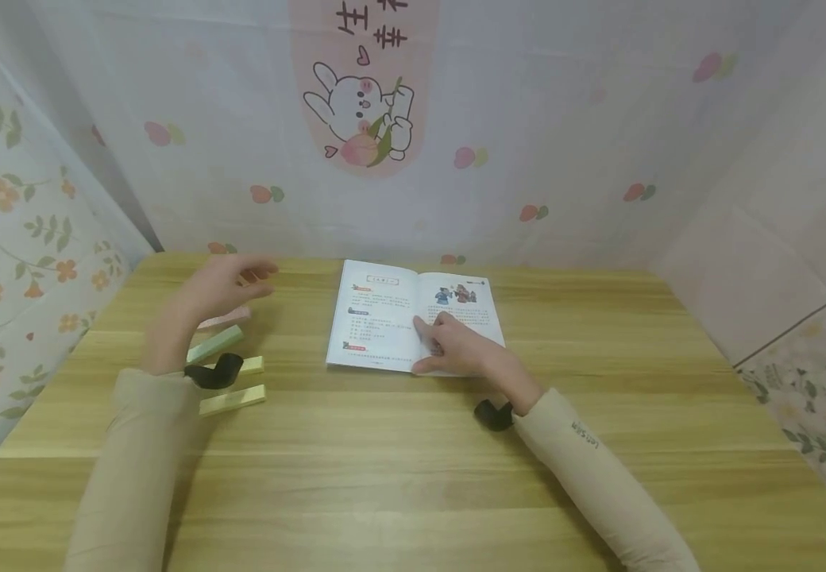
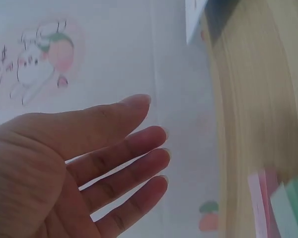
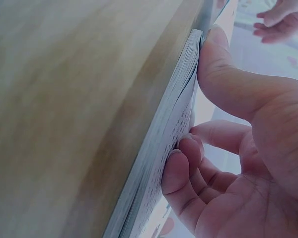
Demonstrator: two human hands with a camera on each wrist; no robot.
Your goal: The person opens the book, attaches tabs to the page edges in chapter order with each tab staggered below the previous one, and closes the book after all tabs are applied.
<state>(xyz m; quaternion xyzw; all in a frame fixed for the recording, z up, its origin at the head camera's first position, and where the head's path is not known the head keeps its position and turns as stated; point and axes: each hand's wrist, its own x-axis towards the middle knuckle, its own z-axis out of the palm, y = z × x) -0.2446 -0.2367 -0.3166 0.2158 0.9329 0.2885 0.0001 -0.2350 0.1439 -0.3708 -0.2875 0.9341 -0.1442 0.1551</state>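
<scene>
An open book [image 1: 377, 318] with printed text and small coloured pictures lies flat toward the back of the table. My right hand [image 1: 459, 348] rests on its right page, thumb at the lower end of the centre fold. In the right wrist view the thumb [image 3: 216, 54] presses at the fold and the other fingers bend loosely against the page. My left hand [image 1: 223, 284] is raised at the left, holding nothing, its fingers loosely spread. Near it lie narrow pastel blocks: a pink one [image 1: 227, 317], partly hidden, a green one [image 1: 214, 344] and two yellow ones [image 1: 234, 400].
The wooden table [image 1: 384, 461] ends at a white curtain [image 1: 563, 143] printed with a rabbit and fruit. Another flowered curtain [image 1: 34, 206] hangs along the left side. Dark curved pieces sit at both wrists, the left one [image 1: 216, 372] overlapping a yellow block in the head view.
</scene>
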